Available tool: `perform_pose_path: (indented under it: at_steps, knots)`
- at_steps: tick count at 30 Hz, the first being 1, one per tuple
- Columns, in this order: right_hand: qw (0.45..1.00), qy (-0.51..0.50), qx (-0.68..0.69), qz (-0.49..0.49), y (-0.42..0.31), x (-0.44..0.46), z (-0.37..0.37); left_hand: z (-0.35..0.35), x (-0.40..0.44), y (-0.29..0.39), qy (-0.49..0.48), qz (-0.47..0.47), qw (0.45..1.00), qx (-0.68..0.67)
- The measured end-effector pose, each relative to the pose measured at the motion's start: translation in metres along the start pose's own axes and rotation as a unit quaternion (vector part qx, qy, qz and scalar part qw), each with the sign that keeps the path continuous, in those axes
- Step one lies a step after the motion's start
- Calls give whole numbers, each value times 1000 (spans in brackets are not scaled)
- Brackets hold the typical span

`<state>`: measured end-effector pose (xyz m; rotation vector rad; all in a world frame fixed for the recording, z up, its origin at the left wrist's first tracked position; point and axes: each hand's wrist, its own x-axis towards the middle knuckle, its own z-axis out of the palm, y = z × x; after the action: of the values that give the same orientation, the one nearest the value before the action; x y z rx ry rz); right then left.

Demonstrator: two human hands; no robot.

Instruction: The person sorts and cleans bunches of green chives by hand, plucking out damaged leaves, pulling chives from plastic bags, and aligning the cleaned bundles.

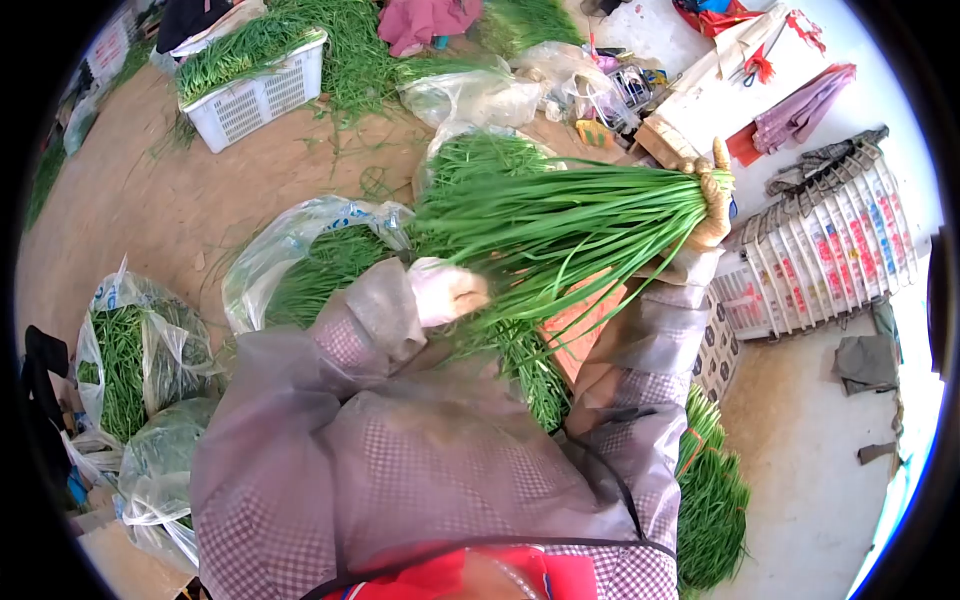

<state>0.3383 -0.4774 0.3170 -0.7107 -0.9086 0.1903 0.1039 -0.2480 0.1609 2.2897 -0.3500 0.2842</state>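
Observation:
My right hand (712, 205), in a soiled tan glove, is closed around the base of a bunch of long green chives (590, 215). The leaves fan out to the left, their far ends blurred. Below those leaf ends is my left hand (450, 292), in a pale covering; motion smears its fingers, so their grip is unclear. Under the bunch lie more loose chives (532, 375) beside a reddish-brown board (585, 330).
Open plastic bags of greens stand ahead (335, 260) and to the left (125, 360). A white crate (265, 100) heaped with greens sits farther off. Tied bundles (710, 500) lie at my right, below a white slatted basket (820, 250) near the wall.

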Motion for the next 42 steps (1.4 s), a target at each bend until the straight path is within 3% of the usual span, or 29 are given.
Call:
perform_pose_path:
  at_steps: [4,6,7,8,10,12,15,16,18,19,20,22,24,25,26,27,29,30,32,33,38,42]
  knots:
    - [999,31,11,-10,-8,-5,-7,-11,-26,-26,-83,-93,989,80]
    - [1000,21,9,-15,-10,-4,-13,-21,-35,-35,-19,-93,995,2]
    - [999,25,11,-17,-10,-5,-15,-33,-36,-25,-25,-165,985,-32]
    - [999,28,13,-20,-10,-5,-17,-24,-41,-47,19,-147,984,-100]
    - [999,34,13,-22,-10,-6,-20,-46,-41,-39,27,-234,957,-167]
    - [998,51,-19,-24,-11,-6,-15,-56,-40,-34,118,-227,936,-242]
    - [993,93,-60,-47,-12,-5,2,-72,-43,-32,160,-229,883,-376]
    - [988,102,-94,-62,-12,-4,18,-72,-40,-23,156,-228,885,-374]
    - [967,142,-169,-129,-4,-5,53,-67,-32,3,125,-103,829,-535]
    - [956,128,-226,-140,-1,-7,64,-64,-27,10,31,-63,785,-615]
    - [941,113,-281,-150,4,-10,75,-59,-21,16,-58,-82,747,-657]
    - [886,-12,-416,-205,24,-27,106,-42,-12,30,-141,-61,755,-638]
    - [799,-175,-533,-216,46,-50,124,-29,2,53,-151,-112,660,-727]
    - [676,-306,-623,-248,57,-60,135,-27,5,57,-148,-123,633,-750]
    - [709,-346,-535,-302,69,-70,143,-26,3,56,-146,-130,630,-751]
    - [596,-364,-611,-374,86,-88,149,-26,-1,51,-141,-140,629,-752]
    - [668,-404,-504,-369,113,-118,157,-29,-20,34,-131,-170,630,-746]
    - [671,-397,-504,-371,118,-130,157,-29,-30,25,-126,-185,636,-738]
    - [567,-427,-577,-404,126,-149,156,-29,-53,9,-108,-218,641,-728]
    - [571,-423,-575,-405,128,-151,158,-29,-62,4,-101,-232,641,-725]
    - [680,-547,-424,-241,128,-156,161,-21,-88,-8,-82,-272,640,-714]
    - [743,-546,-355,-156,124,-158,162,-18,-94,-10,-83,-281,640,-710]
